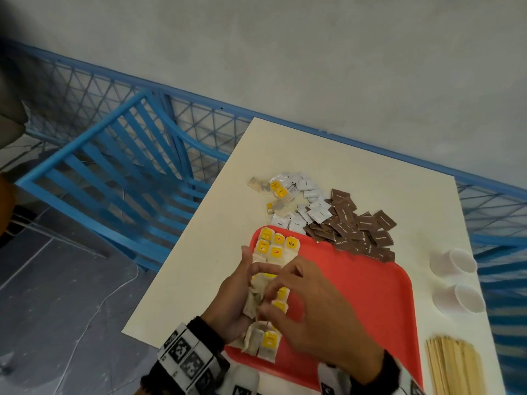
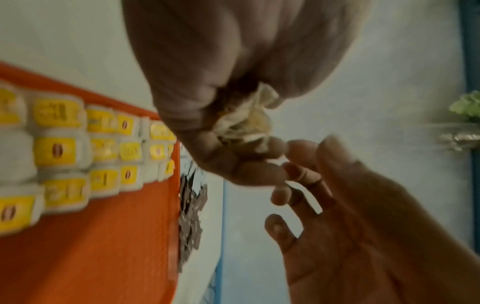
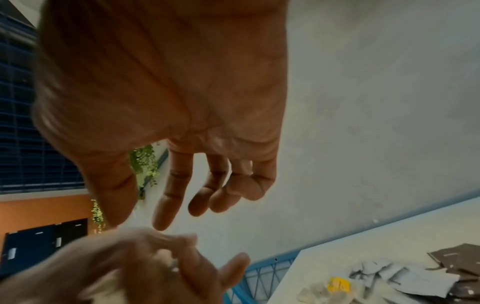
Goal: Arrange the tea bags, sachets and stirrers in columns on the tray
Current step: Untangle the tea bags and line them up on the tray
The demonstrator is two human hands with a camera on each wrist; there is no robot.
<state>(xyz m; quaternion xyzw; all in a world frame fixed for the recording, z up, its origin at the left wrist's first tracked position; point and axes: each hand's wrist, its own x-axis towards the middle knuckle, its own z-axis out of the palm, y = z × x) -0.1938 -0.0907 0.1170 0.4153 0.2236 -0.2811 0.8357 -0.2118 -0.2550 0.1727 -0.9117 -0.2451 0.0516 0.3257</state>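
A red tray (image 1: 365,295) lies on the cream table (image 1: 199,266). Yellow-labelled tea bags (image 1: 275,246) stand in columns along its left side, also seen in the left wrist view as tea bags (image 2: 62,148). My left hand (image 1: 251,283) grips a crumpled bunch of tea bags (image 1: 253,300) above those columns, and the bunch (image 2: 246,121) shows in its palm. My right hand (image 1: 282,286) reaches to it with spread, nearly straight fingers (image 3: 168,205) touching the left fingertips. I see nothing held between its thumb and index finger.
Behind the tray lie loose tea bags (image 1: 278,189), white sachets (image 1: 310,201) and a heap of brown sachets (image 1: 353,226). Wooden stirrers (image 1: 453,366) lie at the right front, two white cups (image 1: 453,262) beside the tray. A blue chair (image 1: 128,166) stands left of the table.
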